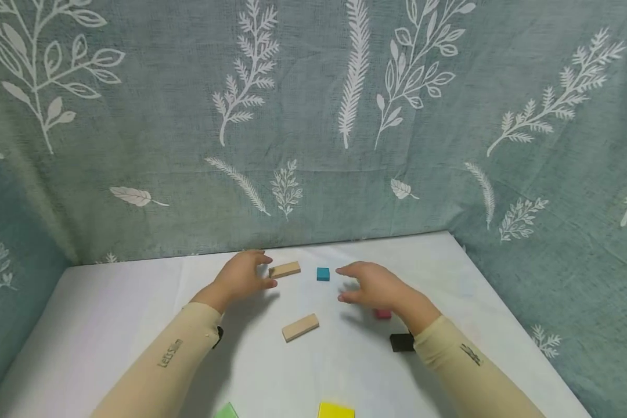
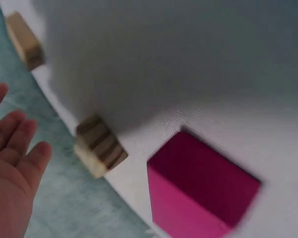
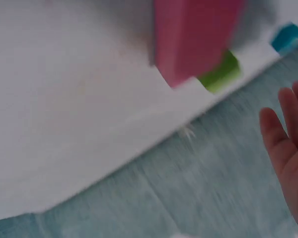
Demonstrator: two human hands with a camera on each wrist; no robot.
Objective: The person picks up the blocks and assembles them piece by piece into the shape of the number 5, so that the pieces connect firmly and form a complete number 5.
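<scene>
well, left hand (image 1: 240,278) and right hand (image 1: 377,285) (wide-spread) overhang white tabletop (image 1: 117,313) facing leafy curtain (image 1: 324,145).

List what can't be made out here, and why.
Head: part of the red block, behind the right hand.
Head: right end of the black block, behind the right sleeve.
Head: the green block and yellow block, cut off by the bottom edge.
Left wrist: part of the left hand, past the left edge.
Right wrist: the edges of the blue block, blurred.
</scene>
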